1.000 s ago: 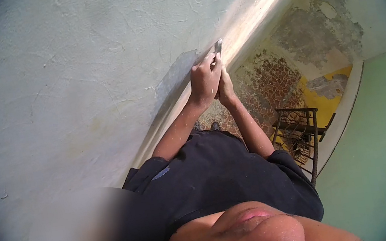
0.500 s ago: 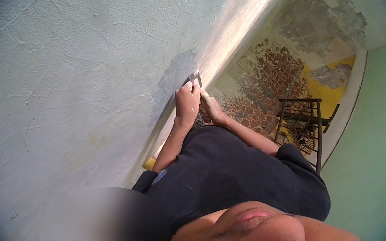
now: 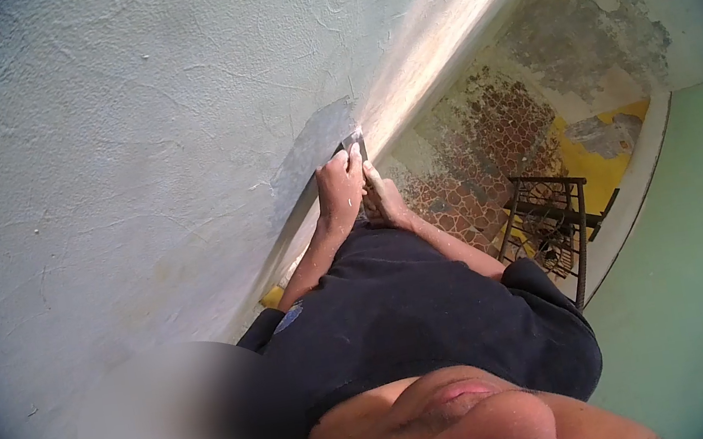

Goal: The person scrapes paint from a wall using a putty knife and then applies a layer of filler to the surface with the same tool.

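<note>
A flat tool with a dark, metallic-looking blade (image 3: 352,140) lies against the wall, beside a pale ledge. My left hand (image 3: 339,189) is closed at the blade, its fingertips pressed on it. Just to the right, my right hand (image 3: 387,200) is wrapped round the lower part of the same tool, thumb pointing up along it; my fingers hide most of this part. A smooth grey patch (image 3: 306,155) on the textured light blue wall (image 3: 131,143) borders the blade.
The brightly lit ledge (image 3: 436,52) runs diagonally to the upper right. A dark metal rack (image 3: 550,208) stands at the right on a worn patterned floor (image 3: 510,123), near a green wall (image 3: 677,207). Something yellow (image 3: 272,297) sits beside my left forearm.
The wall has shifted slightly in view. Both hands keep nearly the same place and the same hold on the tool.
</note>
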A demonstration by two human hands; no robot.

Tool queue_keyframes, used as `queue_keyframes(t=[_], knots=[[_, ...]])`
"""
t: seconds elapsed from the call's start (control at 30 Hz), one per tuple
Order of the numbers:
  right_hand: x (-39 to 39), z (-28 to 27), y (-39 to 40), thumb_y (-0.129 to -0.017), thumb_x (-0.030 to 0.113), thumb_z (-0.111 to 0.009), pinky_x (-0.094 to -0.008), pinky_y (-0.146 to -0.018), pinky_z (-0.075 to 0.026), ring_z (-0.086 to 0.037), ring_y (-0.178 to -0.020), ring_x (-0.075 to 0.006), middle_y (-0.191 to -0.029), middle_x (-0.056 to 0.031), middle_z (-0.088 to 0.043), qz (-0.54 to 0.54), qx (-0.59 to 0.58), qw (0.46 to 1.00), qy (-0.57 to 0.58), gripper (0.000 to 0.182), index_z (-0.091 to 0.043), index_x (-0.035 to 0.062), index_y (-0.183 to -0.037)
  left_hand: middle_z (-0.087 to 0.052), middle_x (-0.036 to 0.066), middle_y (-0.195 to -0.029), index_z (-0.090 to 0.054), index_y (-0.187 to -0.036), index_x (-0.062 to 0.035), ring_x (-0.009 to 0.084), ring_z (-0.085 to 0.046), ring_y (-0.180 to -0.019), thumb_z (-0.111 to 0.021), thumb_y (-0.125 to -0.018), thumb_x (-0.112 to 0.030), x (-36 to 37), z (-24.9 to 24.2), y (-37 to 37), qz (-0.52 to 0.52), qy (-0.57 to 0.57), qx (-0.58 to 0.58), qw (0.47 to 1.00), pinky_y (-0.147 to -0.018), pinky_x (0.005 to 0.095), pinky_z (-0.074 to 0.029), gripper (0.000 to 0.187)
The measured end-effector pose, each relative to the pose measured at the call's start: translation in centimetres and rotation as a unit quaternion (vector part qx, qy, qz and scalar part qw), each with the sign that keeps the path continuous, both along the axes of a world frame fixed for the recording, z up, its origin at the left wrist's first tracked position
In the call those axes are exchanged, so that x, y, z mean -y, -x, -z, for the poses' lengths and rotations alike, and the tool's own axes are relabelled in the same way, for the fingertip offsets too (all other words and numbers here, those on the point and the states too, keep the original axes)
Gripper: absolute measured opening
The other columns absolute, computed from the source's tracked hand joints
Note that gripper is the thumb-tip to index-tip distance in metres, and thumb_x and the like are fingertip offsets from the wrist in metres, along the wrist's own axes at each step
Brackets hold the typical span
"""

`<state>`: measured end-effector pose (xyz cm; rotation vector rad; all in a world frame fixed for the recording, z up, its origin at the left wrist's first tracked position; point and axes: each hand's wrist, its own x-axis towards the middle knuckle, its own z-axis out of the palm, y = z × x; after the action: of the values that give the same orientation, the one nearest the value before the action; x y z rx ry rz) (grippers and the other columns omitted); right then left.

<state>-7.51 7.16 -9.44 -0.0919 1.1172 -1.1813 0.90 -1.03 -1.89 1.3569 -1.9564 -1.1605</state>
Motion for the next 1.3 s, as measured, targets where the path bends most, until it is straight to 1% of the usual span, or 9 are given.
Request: queue_keyframes(t=[0.2, 0.23, 0.27, 0.37, 0.6, 1.03, 1.13, 1.23, 1.3], knots=[[0.5, -1.6, 0.1, -0.102, 0.065, -0.051, -0.0296, -0.043, -0.025, -0.037, -0.046, -0.0092, -0.057, 0.0049, -0.045, 0.056, -0.058, 0.996, -0.021, 0.065, -0.058, 0.0110, -0.066, -0.062, 0.014, -0.056, -0.060, -0.070, 0.0042, 0.0167, -0.065, -0.048, -0.060, -0.106, -0.025, 0.0, 1.0, 1.4, -0.019, 0.096, 0.012, 0.995, -0.043, 0.0343, -0.050, 0.046], [0.3, -1.9, 0.0, -0.103, 0.064, -0.051, -0.0296, -0.043, -0.025, -0.037, -0.046, -0.0092, -0.057, 0.0047, -0.045, 0.065, -0.069, 0.995, -0.020, 0.064, -0.058, 0.0115, -0.066, -0.060, 0.019, -0.057, -0.060, -0.071, 0.0055, 0.0245, -0.063, -0.047, -0.061, -0.105, -0.024, -0.1, 1.4, 1.4, -0.024, 0.090, 0.008, 0.996, -0.046, 0.0396, -0.047, 0.045], [0.1, -2.4, -0.1, -0.104, 0.063, -0.050, -0.0296, -0.043, -0.026, -0.038, -0.046, -0.0093, -0.057, 0.0044, -0.045, 0.075, -0.081, 0.994, -0.019, 0.064, -0.058, 0.0119, -0.066, -0.060, 0.019, -0.057, -0.060, -0.071, 0.0055, 0.0245, -0.063, -0.047, -0.061, -0.105, -0.024, -0.3, 0.8, 1.5, -0.023, 0.089, 0.009, 0.996, -0.046, 0.0396, -0.047, 0.045], [-0.1, -2.9, -0.8, -0.104, 0.064, -0.047, -0.0300, -0.042, -0.026, -0.039, -0.046, -0.0088, -0.057, 0.0053, -0.043, 0.082, -0.063, 0.994, -0.019, 0.063, -0.057, 0.0127, -0.068, -0.055, 0.030, -0.066, -0.060, -0.077, 0.0072, 0.0485, -0.057, -0.060, -0.061, -0.104, -0.024, -0.8, -0.5, 1.7, -0.032, 0.121, 0.006, 0.992, -0.054, 0.0498, -0.042, 0.041], [-1.8, -2.2, -3.7, -0.102, 0.071, -0.042, -0.0297, -0.041, -0.020, -0.032, -0.043, -0.0078, -0.056, 0.0076, -0.039, 0.067, -0.049, 0.996, -0.033, 0.064, -0.061, 0.0157, -0.075, -0.065, 0.030, -0.079, -0.064, -0.083, 0.0040, 0.0482, -0.067, -0.078, -0.060, -0.103, -0.025, -2.5, -0.7, -0.4, -0.017, 0.123, 0.109, 0.986, -0.064, 0.0503, -0.051, 0.035], [-0.6, -3.6, -1.6, -0.100, 0.075, -0.039, -0.0286, -0.038, -0.019, -0.029, -0.040, -0.0079, -0.055, 0.0094, -0.037, 0.002, 0.020, 1.000, 0.002, 0.059, -0.057, 0.0234, -0.078, -0.064, 0.029, -0.083, -0.064, -0.085, 0.0040, 0.0495, -0.065, -0.084, -0.059, -0.103, -0.023, -2.6, -1.9, 0.2, -0.025, 0.136, 0.061, 0.989, -0.065, 0.0508, -0.049, 0.032], [0.6, -3.3, -1.9, -0.102, 0.071, -0.039, -0.0278, -0.040, -0.023, -0.035, -0.044, -0.0081, -0.060, 0.0075, -0.045, 0.007, 0.026, 1.000, -0.003, 0.058, -0.061, 0.0219, -0.081, -0.065, 0.029, -0.083, -0.066, -0.088, 0.0035, 0.0483, -0.066, -0.081, -0.060, -0.102, -0.023, -1.8, -1.6, 0.3, -0.023, 0.141, 0.072, 0.987, -0.065, 0.0506, -0.049, 0.031], [3.2, -3.3, -2.1, -0.104, 0.065, -0.042, -0.0277, -0.044, -0.033, -0.045, -0.053, -0.0082, -0.071, 0.0047, -0.054, 0.131, 0.006, 0.991, 0.019, 0.056, -0.065, 0.0158, -0.088, -0.067, 0.027, -0.083, -0.071, -0.093, 0.0002, 0.0461, -0.068, -0.079, -0.060, -0.102, -0.025, -0.4, -1.0, 2.5, -0.022, 0.182, 0.027, 0.983, -0.066, 0.0502, -0.052, 0.029], [6.0, -1.8, 1.8, -0.106, 0.060, -0.042, -0.0317, -0.064, -0.043, -0.054, -0.077, -0.0157, -0.091, -0.0027, -0.058, 0.155, -0.024, 0.980, 0.124, 0.054, -0.061, 0.0098, -0.109, -0.068, 0.026, -0.082, -0.072, -0.093, -0.0020, 0.0450, -0.069, -0.078, -0.060, -0.102, -0.026, 0.7, -2.7, 6.0, -0.020, 0.256, -0.021, 0.966, -0.068, 0.0504, -0.054, 0.029]])
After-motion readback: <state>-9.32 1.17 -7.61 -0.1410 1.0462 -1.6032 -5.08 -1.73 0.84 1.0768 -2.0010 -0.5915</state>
